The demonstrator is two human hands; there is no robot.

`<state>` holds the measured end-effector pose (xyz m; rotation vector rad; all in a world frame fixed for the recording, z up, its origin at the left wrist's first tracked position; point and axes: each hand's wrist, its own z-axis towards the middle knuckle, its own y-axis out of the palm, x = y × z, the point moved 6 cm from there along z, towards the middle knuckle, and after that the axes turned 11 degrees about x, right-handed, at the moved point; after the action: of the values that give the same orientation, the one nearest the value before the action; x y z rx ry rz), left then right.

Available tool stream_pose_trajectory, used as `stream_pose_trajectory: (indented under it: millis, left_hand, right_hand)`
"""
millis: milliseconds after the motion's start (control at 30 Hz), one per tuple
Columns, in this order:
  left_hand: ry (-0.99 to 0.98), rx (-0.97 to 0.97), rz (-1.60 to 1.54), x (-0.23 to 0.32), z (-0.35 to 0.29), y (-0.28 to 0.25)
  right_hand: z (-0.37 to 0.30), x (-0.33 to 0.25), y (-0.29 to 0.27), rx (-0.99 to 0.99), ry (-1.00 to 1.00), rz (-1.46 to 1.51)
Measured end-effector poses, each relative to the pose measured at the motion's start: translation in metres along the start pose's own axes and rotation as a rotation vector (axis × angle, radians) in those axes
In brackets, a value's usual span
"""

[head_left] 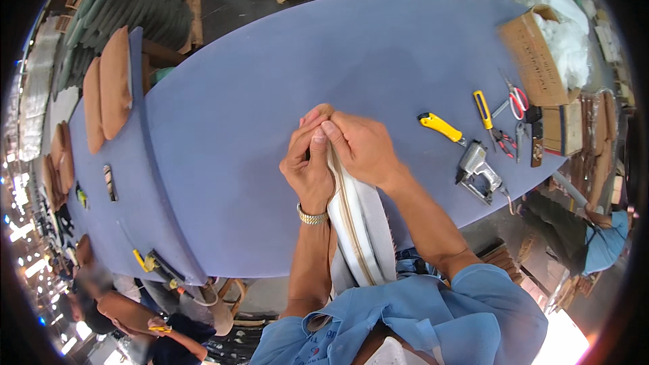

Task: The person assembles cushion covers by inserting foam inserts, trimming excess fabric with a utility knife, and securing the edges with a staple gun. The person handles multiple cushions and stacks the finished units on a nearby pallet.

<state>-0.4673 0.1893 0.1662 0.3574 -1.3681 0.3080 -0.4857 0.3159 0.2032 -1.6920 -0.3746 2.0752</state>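
A long, narrow zippered cushion (pixel 362 243), white along its edge with a tan zipper and a grey side, stretches from my body up to my hands. My left hand (pixel 309 162), with a metal watch at the wrist, closes on its far end. Against it, my right hand (pixel 365 147) pinches the same end, thumbs and fingertips close together. What lies between the fingertips is mostly hidden. To the right of my hands lie a yellow utility knife (pixel 441 128) and a silver staple gun (pixel 478 170) with a hose.
A blue padded table (pixel 223 128) spreads under my hands. At right are a screwdriver (pixel 483 109), red-handled scissors (pixel 518 103), pliers (pixel 501 140) and a cardboard box (pixel 534 57) with white stuffing. Brown cushions (pixel 115 84) rest at left. Other people work at lower left and right.
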Motion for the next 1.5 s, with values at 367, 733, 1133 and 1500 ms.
stream_pose_trajectory:
  millis: [367,733,1133,1500]
  left_hand:
    - [-0.089,0.07,-0.13,0.0,-0.01,-0.033]
    - [-0.087,0.096,-0.086,0.0,-0.008,-0.078]
    - [-0.079,-0.192,-0.077,-0.016,0.122,-0.06]
    - [-0.257,-0.604,0.044,-0.021,0.081,-0.02]
  right_hand:
    - [-0.041,-0.002,0.009,-0.151,0.174,0.099]
    - [-0.004,0.012,0.09,-0.22,0.356,0.677]
    - [-0.01,0.013,0.11,-0.254,0.487,0.56]
    - [-0.034,0.023,0.103,-0.161,0.577,0.735]
